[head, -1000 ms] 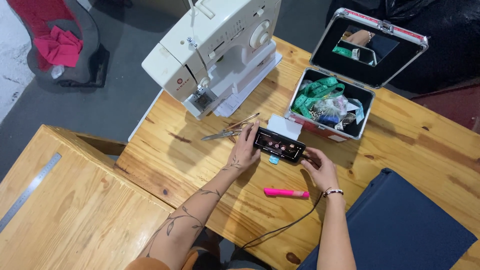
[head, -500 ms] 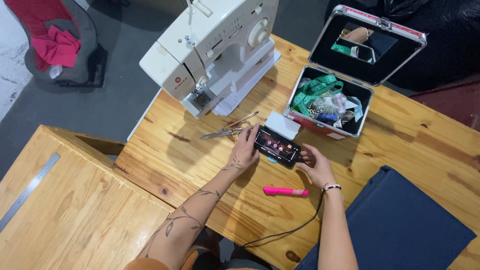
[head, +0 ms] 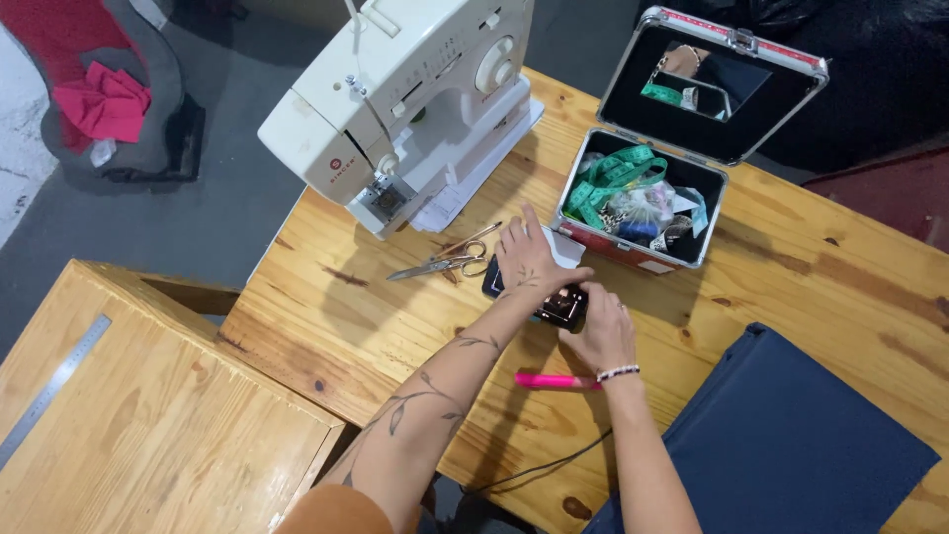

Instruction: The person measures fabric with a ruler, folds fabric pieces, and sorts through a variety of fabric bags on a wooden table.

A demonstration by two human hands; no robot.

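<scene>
A small black rectangular phone-like device (head: 554, 305) lies flat on the pale pine-plank table (head: 326, 326), just in front of the open case. The left hand (head: 529, 259) rests palm-down over the device's far end, fingers spread a little and covering most of its top. The right hand (head: 601, 331) sits at the near right corner of the device, fingers curled down onto its edge; whether they actually pinch it I cannot tell. So the device lies between the two hands and partly beneath them, with only a dark strip of it showing.

Just left of the left hand lie steel scissors (head: 440, 264), touching nothing else that I can make out. Near the right wrist, on the table, lies a bright pink marker pen (head: 552, 380), partly hidden behind the wrist. A thin black cable (head: 539, 467) runs along the table edge under the right forearm.

Beyond the hands stands an open silver-edged case (head: 692, 262) holding a green tape measure (head: 608, 178) and small sewing bits. A white sewing machine (head: 395, 99) stands at the table's far left. A folded piece of dark blue fabric (head: 791, 445) lies at the right.
</scene>
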